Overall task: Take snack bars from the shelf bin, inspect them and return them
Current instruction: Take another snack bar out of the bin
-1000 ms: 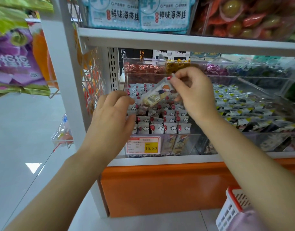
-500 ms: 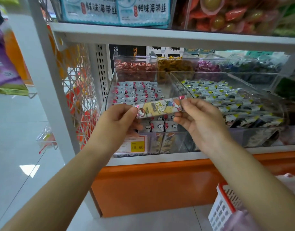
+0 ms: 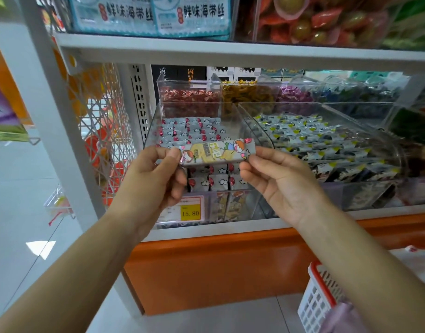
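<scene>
Snack bar point(image 3: 217, 152) held level before the shelf bin point(image 3: 152, 129), my left hand point(image 3: 156, 179) and right hand point(image 3: 278, 181) each pinching one end; slick wrapper could slip, dropping short of the bin.

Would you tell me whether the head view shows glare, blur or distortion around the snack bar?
Head view: the bar is fairly sharp; the shelf post leans with wide-angle distortion; a glare patch lies on the floor at left; the clear bin walls carry soft reflections.

A shop: white shelves point(image 3: 230, 51) hold clear bins point(image 3: 327, 109) of wrapped snacks, a yellow price tag point(image 3: 190, 213) reads 15.80, and a shopping basket point(image 3: 319, 299) stands below.
</scene>
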### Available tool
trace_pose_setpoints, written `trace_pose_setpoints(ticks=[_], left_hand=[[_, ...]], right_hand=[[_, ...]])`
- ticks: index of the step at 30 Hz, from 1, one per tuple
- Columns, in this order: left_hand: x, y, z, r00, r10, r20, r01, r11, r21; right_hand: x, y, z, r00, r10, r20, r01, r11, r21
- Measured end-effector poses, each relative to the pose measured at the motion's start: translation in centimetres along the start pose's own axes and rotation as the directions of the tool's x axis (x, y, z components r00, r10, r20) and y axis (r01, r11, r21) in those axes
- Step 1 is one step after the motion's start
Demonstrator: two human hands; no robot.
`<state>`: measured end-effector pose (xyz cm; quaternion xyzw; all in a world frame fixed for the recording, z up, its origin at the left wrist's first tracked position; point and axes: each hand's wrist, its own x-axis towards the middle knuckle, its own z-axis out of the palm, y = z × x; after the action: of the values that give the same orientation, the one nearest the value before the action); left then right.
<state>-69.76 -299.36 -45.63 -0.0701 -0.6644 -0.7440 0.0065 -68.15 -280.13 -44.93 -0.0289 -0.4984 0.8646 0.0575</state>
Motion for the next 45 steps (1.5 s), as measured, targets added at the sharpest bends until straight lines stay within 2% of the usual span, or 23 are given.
trace_pose_setpoints(ticks=[3, 8, 13, 17, 20, 23, 28, 34, 39, 43, 45], left_hand=[[-0.1, 0.3, -0.1, 0.997, -0.002, 0.079, 0.010, 0.994, -0.105], [-0.2, 0.3, -0.1, 0.987, 0.032, 0.158, -0.014, 0.994, -0.111], [-0.2, 0.1, -0.2, 0.981, 0.008, 0.192, 0.015, 0.993, -0.114], [-0.1, 0.2, -0.1, 0.985, -0.054, 0.165, 0.081, 0.983, -0.165], [-0.1, 0.2, -0.2, 0.993, -0.053, 0.104, 0.069, 0.985, -0.161], [0.0, 0.2, -0.5, 0.994, -0.033, 0.101, 0.051, 0.984, -0.174], [-0.3, 0.3, -0.4, 0.989, 0.010, 0.148, -0.010, 1.000, -0.002], [-0.6, 0.7, -0.4, 0.986, 0.004, 0.165, -0.023, 0.994, 0.110], [-0.8, 0.9, -0.3, 0.985, 0.039, 0.168, -0.077, 0.970, 0.229], [-1.0, 0.9, 0.1, 0.983, 0.031, 0.182, -0.076, 0.965, 0.249], [-1.0, 1.0, 0.1, 0.981, 0.023, 0.194, -0.076, 0.959, 0.274]], right_hand=[[0.1, -0.1, 0.0, 0.999, -0.006, -0.039, 0.008, 0.998, 0.056], [0.4, -0.1, -0.2, 0.998, -0.018, -0.058, 0.024, 0.994, 0.110], [0.5, 0.2, -0.5, 0.988, -0.148, -0.043, 0.143, 0.984, -0.104], [0.4, 0.5, -0.5, 0.972, -0.232, 0.033, 0.233, 0.940, -0.250], [0.4, 0.7, -0.3, 0.968, -0.238, 0.078, 0.251, 0.920, -0.301], [0.3, 0.7, -0.2, 0.973, -0.191, 0.130, 0.221, 0.935, -0.278], [0.1, 1.3, -0.3, 0.934, -0.274, 0.229, 0.356, 0.777, -0.519], [0.0, 0.8, -0.3, 0.923, -0.294, 0.246, 0.383, 0.679, -0.627], [-0.1, 0.8, -0.3, 0.908, -0.340, 0.245, 0.414, 0.635, -0.652], [0.0, 0.6, -0.4, 0.869, -0.403, 0.287, 0.472, 0.496, -0.729], [0.0, 0.6, -0.3, 0.865, -0.411, 0.287, 0.475, 0.490, -0.731]])
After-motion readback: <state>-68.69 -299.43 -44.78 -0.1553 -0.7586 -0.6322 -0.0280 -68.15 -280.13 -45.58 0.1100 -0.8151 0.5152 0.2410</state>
